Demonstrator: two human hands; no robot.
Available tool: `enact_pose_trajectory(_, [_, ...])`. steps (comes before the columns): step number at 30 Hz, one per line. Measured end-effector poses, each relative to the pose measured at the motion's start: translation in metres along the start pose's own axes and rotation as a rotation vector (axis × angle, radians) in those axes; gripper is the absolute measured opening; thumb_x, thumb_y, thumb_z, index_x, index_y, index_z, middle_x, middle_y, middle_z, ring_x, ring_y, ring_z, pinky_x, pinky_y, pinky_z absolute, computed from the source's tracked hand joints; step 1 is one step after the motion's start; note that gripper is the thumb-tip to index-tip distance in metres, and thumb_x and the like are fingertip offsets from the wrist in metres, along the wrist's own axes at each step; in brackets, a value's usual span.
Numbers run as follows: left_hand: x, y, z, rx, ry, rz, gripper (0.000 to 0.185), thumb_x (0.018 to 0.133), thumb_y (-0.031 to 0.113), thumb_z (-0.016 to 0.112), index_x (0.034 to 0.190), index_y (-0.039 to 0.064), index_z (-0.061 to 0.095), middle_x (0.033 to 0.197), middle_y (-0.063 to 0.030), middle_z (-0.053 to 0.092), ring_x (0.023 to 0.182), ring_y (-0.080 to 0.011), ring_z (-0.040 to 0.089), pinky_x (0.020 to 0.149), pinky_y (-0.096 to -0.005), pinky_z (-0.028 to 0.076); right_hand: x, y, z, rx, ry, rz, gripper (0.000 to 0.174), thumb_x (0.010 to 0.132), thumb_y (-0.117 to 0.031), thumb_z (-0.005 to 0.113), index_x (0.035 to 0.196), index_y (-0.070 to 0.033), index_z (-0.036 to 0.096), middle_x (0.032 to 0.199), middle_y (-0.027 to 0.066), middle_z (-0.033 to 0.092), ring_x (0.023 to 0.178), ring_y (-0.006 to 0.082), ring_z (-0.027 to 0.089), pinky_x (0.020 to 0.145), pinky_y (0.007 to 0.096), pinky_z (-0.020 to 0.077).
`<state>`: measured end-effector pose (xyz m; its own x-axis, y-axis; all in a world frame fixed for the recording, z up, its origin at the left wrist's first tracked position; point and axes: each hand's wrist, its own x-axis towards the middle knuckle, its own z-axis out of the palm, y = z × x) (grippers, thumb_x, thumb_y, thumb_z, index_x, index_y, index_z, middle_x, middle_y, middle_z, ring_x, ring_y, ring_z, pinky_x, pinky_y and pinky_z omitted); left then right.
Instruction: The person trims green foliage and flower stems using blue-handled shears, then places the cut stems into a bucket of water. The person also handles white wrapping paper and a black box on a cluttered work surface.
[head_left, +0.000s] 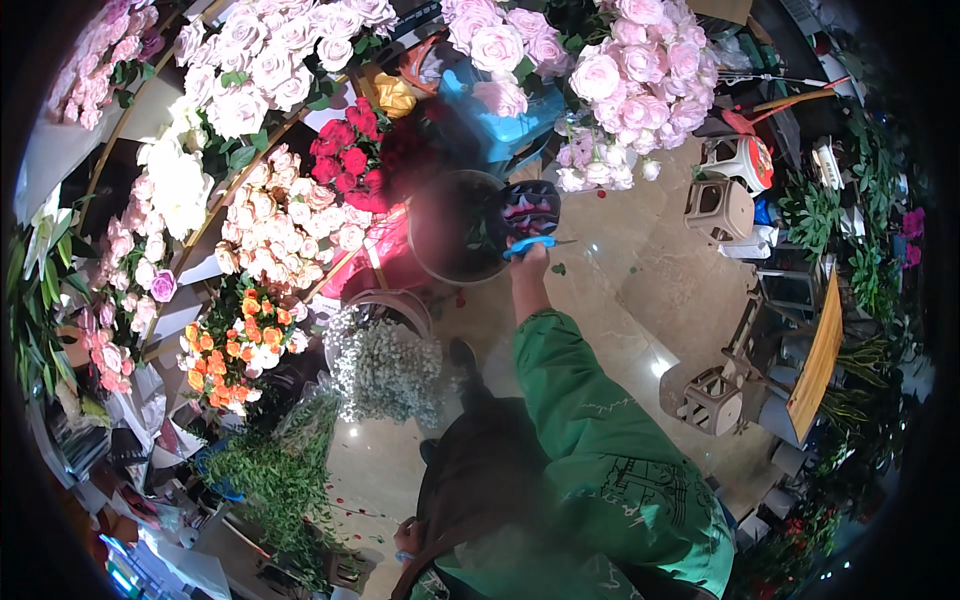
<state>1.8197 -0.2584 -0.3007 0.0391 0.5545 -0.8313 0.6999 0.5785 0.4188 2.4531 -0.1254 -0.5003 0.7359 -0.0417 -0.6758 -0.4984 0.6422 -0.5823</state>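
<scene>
My right hand (530, 262), at the end of a green sleeve, is closed on blue-handled scissors (534, 244) whose blade points to the right. Just above it is a dark round wrapping or container (531, 208) with pink and white shapes on it; whether my hand also holds it I cannot tell. To its left a large round bucket (457, 281) stands on the floor, partly blurred, with dark green leaves inside. My left hand (407, 537) hangs low beside the dark apron (480, 465), a bluish band at its wrist; its fingers are mostly hidden.
Red roses (349, 154), peach roses (285, 225), orange roses (225, 345) and white baby's breath (386, 367) stand at the left. Pink roses (645, 75) and a light blue plastic stool (510, 124) are ahead. Plastic stools (720, 208) and a wooden board (817, 360) stand at the right.
</scene>
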Motion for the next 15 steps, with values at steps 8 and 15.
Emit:
enact_pose_trajectory(8, [-0.002, 0.012, 0.001, 0.054, -0.002, -0.029, 0.036, 0.079, 0.021, 0.066, 0.103, -0.006, 0.063, 0.072, -0.0131, 0.067, 0.062, -0.0122, 0.061, 0.053, -0.0241, 0.049, -0.002, -0.004, -0.005, -0.118, -0.031, -0.025, 0.020, 0.087, -0.016, 0.054, 0.104, -0.006, 0.056, 0.097, 0.0118, 0.059, 0.082, 0.0309, 0.059, 0.069, 0.0472, 0.0534])
enact_pose_trajectory(15, [-0.003, 0.014, 0.002, -0.027, 0.019, -0.037, 0.036, 0.078, 0.019, 0.067, 0.103, -0.006, 0.063, 0.073, -0.0129, 0.067, 0.064, -0.0137, 0.062, 0.054, -0.0246, 0.049, 0.004, -0.009, -0.021, -0.131, -0.183, -0.116, 0.019, 0.082, -0.006, 0.056, 0.101, -0.005, 0.053, 0.092, 0.0134, 0.057, 0.074, 0.0304, 0.059, 0.061, 0.0453, 0.0547])
